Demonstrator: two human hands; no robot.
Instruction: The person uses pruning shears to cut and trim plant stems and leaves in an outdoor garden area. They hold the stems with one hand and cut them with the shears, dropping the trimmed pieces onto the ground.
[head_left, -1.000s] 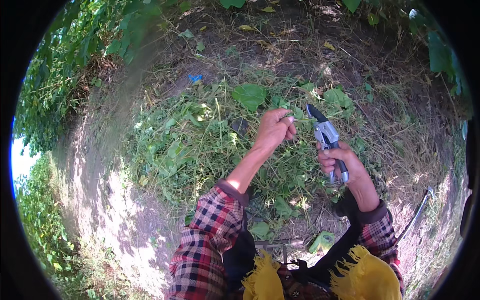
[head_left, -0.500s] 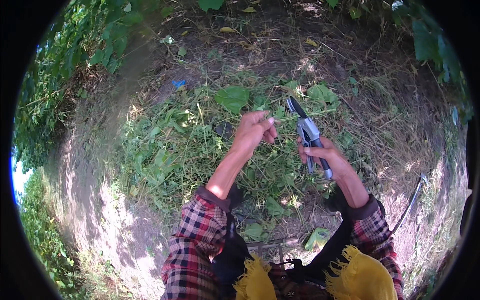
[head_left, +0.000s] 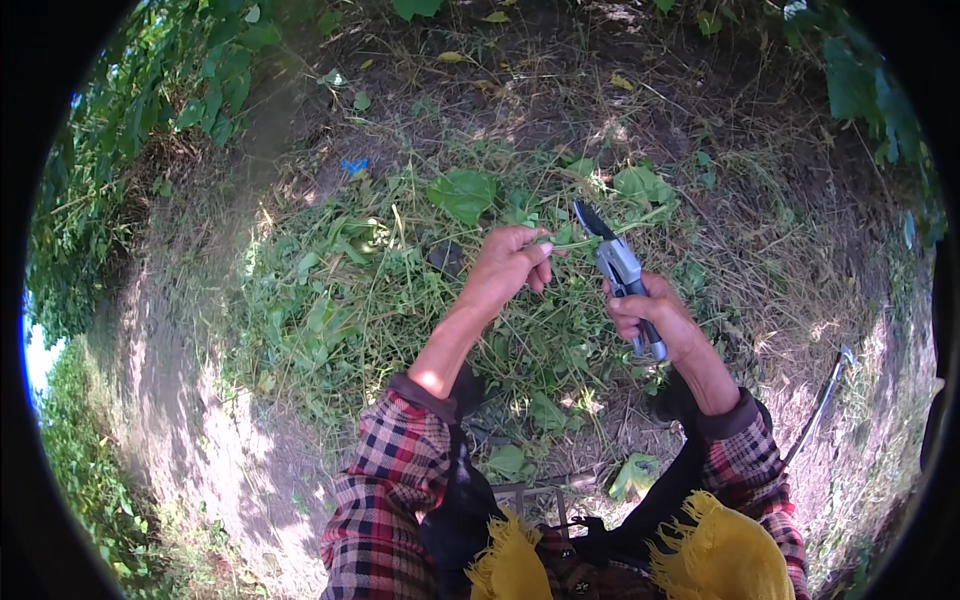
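My left hand [head_left: 512, 265] pinches a thin green stem [head_left: 572, 244] between thumb and fingers. The stem runs right to the blades of the pruning shears [head_left: 622, 265], which have a grey metal head and dark handles. My right hand [head_left: 655, 312] is wrapped round those handles, and they look squeezed together. The blades appear closed across the stem; whether it is cut through I cannot tell. Beneath both hands spreads a heap of cut green plants [head_left: 400, 300]. A broad green leaf [head_left: 463, 195] lies just beyond my left hand, and another leaf [head_left: 642, 185] beyond the shears.
Leafy branches [head_left: 215, 75] hang at the far left, more leaves [head_left: 860, 85] at the far right. A blue scrap [head_left: 353, 166] lies on the ground left of centre. A long thin tool [head_left: 818, 405] rests at right. Yellow fringed cloth [head_left: 725, 550] hangs near my body.
My right hand has squeezed the handles together, and the shears' blades have closed on the stem. My left hand has barely moved.
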